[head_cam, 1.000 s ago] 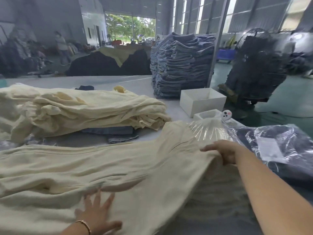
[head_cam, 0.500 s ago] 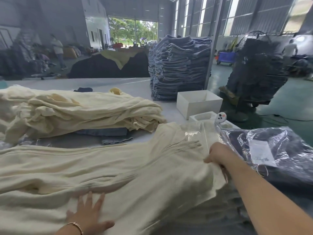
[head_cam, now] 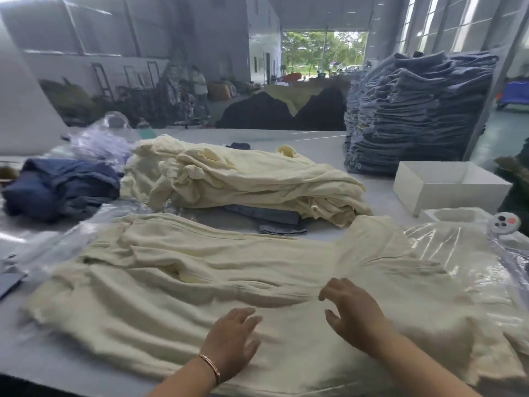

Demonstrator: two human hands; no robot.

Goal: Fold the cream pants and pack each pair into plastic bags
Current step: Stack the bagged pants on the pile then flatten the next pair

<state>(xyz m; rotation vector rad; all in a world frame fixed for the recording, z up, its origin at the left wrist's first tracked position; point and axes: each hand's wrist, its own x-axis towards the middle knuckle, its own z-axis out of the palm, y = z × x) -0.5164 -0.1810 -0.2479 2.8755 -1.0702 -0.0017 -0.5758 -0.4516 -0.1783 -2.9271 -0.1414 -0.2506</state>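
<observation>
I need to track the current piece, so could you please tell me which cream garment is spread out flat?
The cream pants nearest the camera, under both hands; the other cream garments lie heaped behind them.

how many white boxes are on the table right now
2. A larger open white box sits at the right beside the blue stack; a smaller white tray lies just in front of it. More may be hidden behind the piles.
</observation>
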